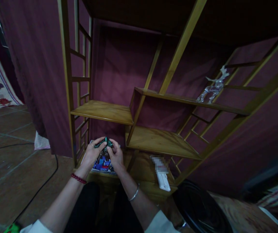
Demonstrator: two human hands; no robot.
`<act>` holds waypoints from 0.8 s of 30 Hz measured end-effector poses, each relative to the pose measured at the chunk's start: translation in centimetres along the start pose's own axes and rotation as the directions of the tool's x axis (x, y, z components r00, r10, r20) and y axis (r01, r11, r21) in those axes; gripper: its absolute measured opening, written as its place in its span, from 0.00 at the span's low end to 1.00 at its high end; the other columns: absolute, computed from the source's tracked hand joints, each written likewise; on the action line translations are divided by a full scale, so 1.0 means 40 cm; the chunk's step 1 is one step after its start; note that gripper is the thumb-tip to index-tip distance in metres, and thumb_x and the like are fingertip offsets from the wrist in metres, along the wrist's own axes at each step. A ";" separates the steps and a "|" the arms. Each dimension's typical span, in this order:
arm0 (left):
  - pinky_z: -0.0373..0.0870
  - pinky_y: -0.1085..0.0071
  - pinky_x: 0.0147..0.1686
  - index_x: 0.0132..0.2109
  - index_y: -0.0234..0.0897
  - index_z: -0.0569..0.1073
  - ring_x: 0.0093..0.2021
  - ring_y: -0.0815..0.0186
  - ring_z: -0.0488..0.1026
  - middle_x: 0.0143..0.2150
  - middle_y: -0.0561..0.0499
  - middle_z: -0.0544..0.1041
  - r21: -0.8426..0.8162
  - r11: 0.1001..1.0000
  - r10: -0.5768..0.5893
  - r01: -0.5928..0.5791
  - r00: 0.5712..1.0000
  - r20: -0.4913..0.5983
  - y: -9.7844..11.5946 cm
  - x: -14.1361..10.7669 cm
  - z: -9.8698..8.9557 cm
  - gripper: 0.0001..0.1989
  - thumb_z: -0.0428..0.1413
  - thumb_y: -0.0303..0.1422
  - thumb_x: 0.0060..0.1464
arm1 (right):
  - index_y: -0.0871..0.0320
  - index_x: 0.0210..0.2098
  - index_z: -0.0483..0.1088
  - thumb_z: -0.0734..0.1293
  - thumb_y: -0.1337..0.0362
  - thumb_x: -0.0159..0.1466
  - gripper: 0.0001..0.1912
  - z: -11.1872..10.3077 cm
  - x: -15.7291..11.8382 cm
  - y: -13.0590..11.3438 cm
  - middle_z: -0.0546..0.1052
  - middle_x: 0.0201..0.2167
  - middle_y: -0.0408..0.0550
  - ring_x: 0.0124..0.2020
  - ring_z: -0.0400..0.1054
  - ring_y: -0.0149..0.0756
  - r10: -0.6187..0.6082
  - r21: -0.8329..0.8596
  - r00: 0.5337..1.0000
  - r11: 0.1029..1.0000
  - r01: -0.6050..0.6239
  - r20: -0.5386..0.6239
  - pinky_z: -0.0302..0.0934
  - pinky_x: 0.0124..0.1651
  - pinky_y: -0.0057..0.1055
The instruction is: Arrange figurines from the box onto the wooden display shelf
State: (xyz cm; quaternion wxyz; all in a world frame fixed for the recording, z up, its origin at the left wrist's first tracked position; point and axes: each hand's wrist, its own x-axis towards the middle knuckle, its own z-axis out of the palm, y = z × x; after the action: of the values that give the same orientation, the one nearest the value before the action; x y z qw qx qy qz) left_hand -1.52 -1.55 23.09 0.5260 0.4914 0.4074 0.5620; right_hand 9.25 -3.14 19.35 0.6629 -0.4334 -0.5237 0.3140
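Between my two hands is a small dark green, shiny item with light markings (pixel 108 141); its exact kind is too small to tell. My left hand (pixel 94 152) pinches its left side with thumb and fingers. My right hand (pixel 116 153) grips the right side, thumb near the left one. Beneath the hands, on the lowest shelf, lies a shallow box with a pale rim (pixel 83 158). Several small blue, purple and red pieces (pixel 103 165) fill its near part. The hands cover much of the box's far part.
A wooden shelf unit (pixel 102 110) with stepped boards surrounds the work spot. On its upper right board stands a clear deer figurine (pixel 213 89). A white elongated object (pixel 162 179), partly blurred, lies on the bottom shelf. A round black object (pixel 199 207) sits lower right; a cable (pixel 43 187) crosses the floor.
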 end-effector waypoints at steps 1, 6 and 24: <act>0.66 0.67 0.42 0.42 0.34 0.74 0.39 0.63 0.72 0.38 0.47 0.77 -0.005 1.000 0.000 0.000 1.000 -0.015 0.001 0.000 0.004 0.24 0.62 0.39 0.35 | 0.55 0.46 0.65 0.63 0.66 0.55 0.18 -0.001 -0.001 -0.004 0.73 0.44 0.45 0.43 0.68 0.35 0.000 0.007 1.000 1.000 0.000 -0.003 0.62 0.49 0.34; 0.67 0.68 0.39 0.42 0.34 0.75 0.36 0.63 0.72 0.36 0.47 0.77 -0.002 1.000 0.007 -0.007 1.000 -0.016 0.013 -0.004 0.018 0.24 0.61 0.40 0.35 | 0.55 0.47 0.65 0.63 0.65 0.55 0.19 -0.004 -0.001 -0.022 0.72 0.45 0.45 0.44 0.67 0.35 0.009 0.028 1.000 1.000 -0.009 -0.020 0.62 0.50 0.33; 0.67 0.71 0.34 0.40 0.32 0.74 0.33 0.65 0.72 0.33 0.47 0.77 0.071 0.997 -0.001 -0.005 0.996 0.085 0.023 -0.016 0.023 0.22 0.60 0.41 0.37 | 0.56 0.48 0.64 0.63 0.65 0.55 0.20 -0.004 -0.017 -0.041 0.73 0.45 0.46 0.45 0.68 0.35 -0.009 0.042 0.994 0.999 0.014 -0.106 0.61 0.51 0.34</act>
State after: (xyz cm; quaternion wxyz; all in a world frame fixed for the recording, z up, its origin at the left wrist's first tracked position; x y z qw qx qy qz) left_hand -0.83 -2.35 24.06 0.5246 0.5335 0.4041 0.5262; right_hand 9.16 -4.47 20.53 0.7007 -0.4321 -0.4834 0.2977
